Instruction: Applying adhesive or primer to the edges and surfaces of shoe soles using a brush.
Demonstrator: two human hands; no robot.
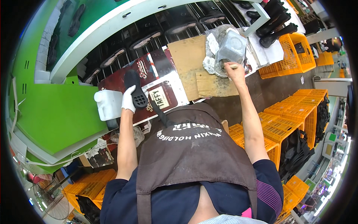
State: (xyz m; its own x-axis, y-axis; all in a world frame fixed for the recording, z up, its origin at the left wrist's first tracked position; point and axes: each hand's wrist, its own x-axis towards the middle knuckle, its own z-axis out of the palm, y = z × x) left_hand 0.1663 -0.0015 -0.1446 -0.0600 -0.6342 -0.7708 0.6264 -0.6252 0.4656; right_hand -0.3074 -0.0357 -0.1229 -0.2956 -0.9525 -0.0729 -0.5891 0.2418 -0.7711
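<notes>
My left hand, in a white glove, grips a black shoe sole near its heel end, which has a grid of square hollows. The sole is above dark red printed cardboard. My bare right hand is closed around a short pale handle, perhaps a brush. Its lower end is hidden in the cut-open side of a clear plastic container. Crumpled plastic film and whitish residue surround the container. Beside my left hand stands a white plastic jug.
Behind the cardboard, black boots or shoes lie on a rack of metal rollers under a pale frame bar. A green machine housing flanks my left. Yellow crates and more stacked crates stand to the right.
</notes>
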